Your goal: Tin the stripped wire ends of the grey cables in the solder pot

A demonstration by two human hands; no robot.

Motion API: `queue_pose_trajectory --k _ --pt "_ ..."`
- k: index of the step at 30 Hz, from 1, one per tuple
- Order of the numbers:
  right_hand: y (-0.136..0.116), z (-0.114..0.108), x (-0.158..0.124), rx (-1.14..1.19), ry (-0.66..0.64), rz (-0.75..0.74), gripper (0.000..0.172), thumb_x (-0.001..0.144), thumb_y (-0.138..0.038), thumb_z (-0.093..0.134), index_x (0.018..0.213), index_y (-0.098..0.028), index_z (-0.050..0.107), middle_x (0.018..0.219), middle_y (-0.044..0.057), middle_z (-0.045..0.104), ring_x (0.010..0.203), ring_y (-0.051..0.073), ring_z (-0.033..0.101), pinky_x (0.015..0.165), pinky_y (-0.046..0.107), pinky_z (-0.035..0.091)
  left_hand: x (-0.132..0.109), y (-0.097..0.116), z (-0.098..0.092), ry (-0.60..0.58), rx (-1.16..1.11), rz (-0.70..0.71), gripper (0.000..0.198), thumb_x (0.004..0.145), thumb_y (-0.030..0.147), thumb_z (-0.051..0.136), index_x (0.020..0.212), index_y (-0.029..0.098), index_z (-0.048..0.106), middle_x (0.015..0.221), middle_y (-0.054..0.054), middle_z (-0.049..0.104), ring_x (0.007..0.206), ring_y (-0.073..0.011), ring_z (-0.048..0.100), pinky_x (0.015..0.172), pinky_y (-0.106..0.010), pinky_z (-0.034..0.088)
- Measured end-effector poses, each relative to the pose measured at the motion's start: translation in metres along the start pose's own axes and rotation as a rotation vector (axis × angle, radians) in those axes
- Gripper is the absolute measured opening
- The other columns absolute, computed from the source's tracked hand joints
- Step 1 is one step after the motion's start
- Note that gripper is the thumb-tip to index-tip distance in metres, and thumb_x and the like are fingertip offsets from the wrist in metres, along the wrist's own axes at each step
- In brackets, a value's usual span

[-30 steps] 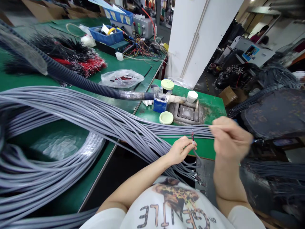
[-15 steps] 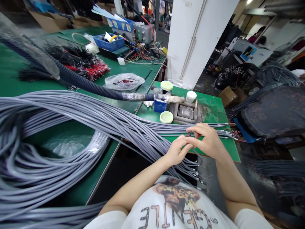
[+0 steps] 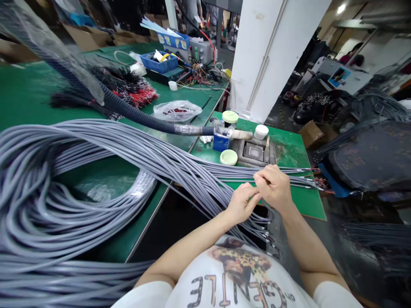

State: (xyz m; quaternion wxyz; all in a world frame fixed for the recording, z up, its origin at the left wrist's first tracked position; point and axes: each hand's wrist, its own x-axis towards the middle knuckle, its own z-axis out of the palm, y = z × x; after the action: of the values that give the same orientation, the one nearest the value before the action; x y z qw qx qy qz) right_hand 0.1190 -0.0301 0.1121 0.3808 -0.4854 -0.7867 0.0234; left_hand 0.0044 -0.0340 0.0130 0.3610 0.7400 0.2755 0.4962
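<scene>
My left hand [image 3: 243, 202] and my right hand [image 3: 274, 186] meet fingertip to fingertip above the grey cables [image 3: 205, 175]. Both are closed in a pinch; what lies between the fingers is too small and hidden to name. Beneath and beside them the cable bundle crosses the green board [image 3: 302, 149], with stripped reddish wire ends [image 3: 319, 183] to the right. More cable ends [image 3: 268, 235] hang below my hands, near the shirt. Behind the hands stands a square metal pot [image 3: 254, 151] in a grimy holder.
A corrugated hose [image 3: 128, 109] runs across the left bench to a blue box [image 3: 221, 142]. Near it are a pale green dish [image 3: 228, 157], a green-lidded jar [image 3: 230, 116] and a white-lidded jar [image 3: 261, 131]. A white pillar [image 3: 272, 51] rises behind.
My right hand's fingers have curled in more tightly, and the dark bit seen between the hands is now hidden. The view has shifted slightly, moving the bench items rightward.
</scene>
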Motion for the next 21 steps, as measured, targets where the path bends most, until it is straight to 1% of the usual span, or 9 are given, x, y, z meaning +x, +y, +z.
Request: queue_pose_trajectory --k 2,4,5,6,8,10,11,15,21 --pt "-0.006 -0.007 0.003 0.117 0.135 0.071 0.024 0.084 -0.015 0.053 0.061 -0.02 0.058 0.057 -0.002 0.05 0.057 0.013 0.046 0.06 0.03 0.036 -0.003 0.002 0.001 -0.043 -0.011 -0.03 0.031 0.095 0.032 0.043 0.085 0.016 0.068 0.076 -0.006 0.066 0.074 -0.0166 0.053 0.074 -0.031 0.043" --pt "-0.013 -0.021 0.006 0.216 0.337 0.108 0.02 0.084 -0.016 0.055 0.067 -0.022 0.062 0.06 -0.002 0.053 0.058 0.014 0.049 0.057 0.03 0.036 -0.006 0.003 0.0 -0.092 -0.076 -0.079 0.031 0.095 0.032 0.043 0.085 0.017 0.069 0.079 -0.005 0.069 0.076 -0.016 0.055 0.076 -0.03 0.043" --pt "-0.015 -0.028 0.006 0.244 0.399 0.108 0.017 0.084 -0.016 0.056 0.07 -0.023 0.064 0.061 -0.002 0.055 0.059 0.014 0.05 0.057 0.03 0.037 -0.008 0.003 -0.001 -0.102 -0.121 -0.106 0.032 0.096 0.031 0.042 0.086 0.018 0.069 0.083 -0.006 0.07 0.079 -0.0159 0.056 0.078 -0.029 0.043" --pt "-0.016 -0.034 0.006 0.256 0.397 0.094 0.016 0.084 -0.016 0.057 0.073 -0.023 0.065 0.063 -0.001 0.057 0.059 0.015 0.05 0.057 0.031 0.037 -0.009 0.002 -0.003 -0.095 -0.163 -0.132 0.032 0.096 0.032 0.041 0.087 0.018 0.069 0.086 -0.006 0.07 0.081 -0.0158 0.057 0.08 -0.029 0.044" --pt "-0.014 -0.039 0.004 0.233 0.19 0.058 0.013 0.084 -0.017 0.059 0.076 -0.024 0.067 0.065 -0.001 0.06 0.06 0.015 0.052 0.061 0.032 0.039 -0.011 -0.001 -0.007 -0.059 -0.214 -0.163 0.033 0.096 0.033 0.041 0.09 0.017 0.07 0.088 -0.007 0.069 0.083 -0.016 0.057 0.08 -0.029 0.044" --pt "-0.009 -0.033 0.001 0.164 -0.086 0.035 0.005 0.083 -0.02 0.064 0.081 -0.023 0.068 0.065 -0.001 0.06 0.061 0.014 0.052 0.065 0.032 0.04 -0.011 -0.006 -0.011 -0.023 -0.216 -0.157 0.033 0.095 0.035 0.043 0.089 0.016 0.069 0.082 -0.006 0.066 0.08 -0.0157 0.056 0.076 -0.028 0.044" --pt "-0.006 -0.028 0.0 0.124 -0.175 0.028 0.003 0.082 -0.022 0.066 0.084 -0.022 0.068 0.064 -0.001 0.059 0.062 0.014 0.053 0.066 0.032 0.04 -0.012 -0.009 -0.012 -0.007 -0.21 -0.148 0.034 0.095 0.037 0.043 0.089 0.016 0.069 0.079 -0.006 0.064 0.077 -0.0155 0.054 0.074 -0.028 0.043" --pt "-0.001 -0.007 -0.001 0.007 -0.256 0.041 0.014 0.081 -0.029 0.068 0.089 -0.018 0.068 0.064 -0.001 0.056 0.063 0.014 0.052 0.067 0.031 0.038 -0.012 -0.018 -0.01 0.017 -0.186 -0.102 0.034 0.094 0.037 0.043 0.086 0.016 0.068 0.073 -0.004 0.058 0.074 -0.0151 0.051 0.071 -0.028 0.042" --pt "0.003 0.0 0.01 -0.041 -0.329 0.102 0.007 0.079 -0.025 0.07 0.08 -0.018 0.068 0.062 -0.002 0.055 0.062 0.013 0.051 0.065 0.03 0.036 -0.007 -0.018 -0.009 -0.002 -0.17 -0.065 0.028 0.094 0.031 0.045 0.086 0.017 0.068 0.079 -0.005 0.063 0.079 -0.0163 0.054 0.077 -0.03 0.042"
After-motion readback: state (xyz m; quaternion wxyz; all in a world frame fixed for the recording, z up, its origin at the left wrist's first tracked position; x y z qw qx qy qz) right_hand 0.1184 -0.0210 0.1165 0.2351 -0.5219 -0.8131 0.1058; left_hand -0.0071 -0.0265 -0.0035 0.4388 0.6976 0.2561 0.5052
